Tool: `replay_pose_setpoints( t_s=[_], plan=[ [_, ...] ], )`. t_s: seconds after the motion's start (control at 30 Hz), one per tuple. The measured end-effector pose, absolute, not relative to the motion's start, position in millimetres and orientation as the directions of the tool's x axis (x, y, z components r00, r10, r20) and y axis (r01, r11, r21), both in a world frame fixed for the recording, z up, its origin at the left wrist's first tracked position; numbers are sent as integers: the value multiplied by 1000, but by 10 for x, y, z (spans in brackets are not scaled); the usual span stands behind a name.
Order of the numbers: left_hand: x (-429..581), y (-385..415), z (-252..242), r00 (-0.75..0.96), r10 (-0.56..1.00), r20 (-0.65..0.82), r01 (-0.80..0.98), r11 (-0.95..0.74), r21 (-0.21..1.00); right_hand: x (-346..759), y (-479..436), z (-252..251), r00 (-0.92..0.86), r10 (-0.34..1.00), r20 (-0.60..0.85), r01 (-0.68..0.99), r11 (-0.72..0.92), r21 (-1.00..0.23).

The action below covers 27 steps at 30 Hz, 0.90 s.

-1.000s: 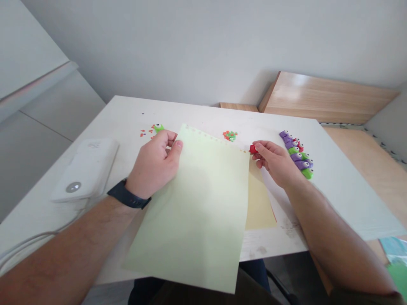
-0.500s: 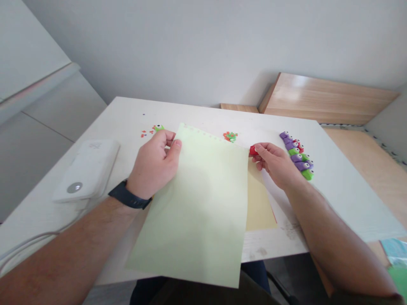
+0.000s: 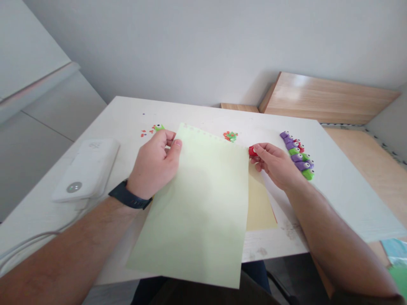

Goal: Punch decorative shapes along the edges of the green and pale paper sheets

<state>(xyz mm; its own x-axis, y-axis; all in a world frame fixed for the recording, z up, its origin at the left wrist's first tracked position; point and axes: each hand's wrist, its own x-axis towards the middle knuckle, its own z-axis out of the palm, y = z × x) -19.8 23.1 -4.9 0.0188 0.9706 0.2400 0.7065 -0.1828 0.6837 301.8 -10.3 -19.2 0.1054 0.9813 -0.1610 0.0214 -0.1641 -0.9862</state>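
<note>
- left hand (image 3: 152, 165): black wristband (image 3: 129, 198) with strap, at wrist
- right hand (image 3: 276, 166): bare
- forearms (image 3: 330, 237): bare, lightly haired
- top (image 3: 203, 295): dark brown, sleeve (image 3: 365, 299) dark
- trousers (image 3: 256, 271): dark navy

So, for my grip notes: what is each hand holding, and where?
Left hand pinches the pale green sheet at its left edge; right hand holds a small red clay piece in its fingers.

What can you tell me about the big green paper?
The big green paper is a thin, pale green rectangular sheet with a row of small holes along its top edge. Its lower end sticks out past the front edge of the white table. The left hand pinches its left edge, and a yellow sheet lies partly under it.
</note>
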Motion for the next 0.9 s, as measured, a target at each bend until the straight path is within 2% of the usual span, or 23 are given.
replay_pose_setpoints(
  t_s=[0.9],
  plan=[
    [-200,242,-66,-6,971,240,669,-175,723,3039,-113,-204,104,979,-178,46,-183,-982]
  ],
)
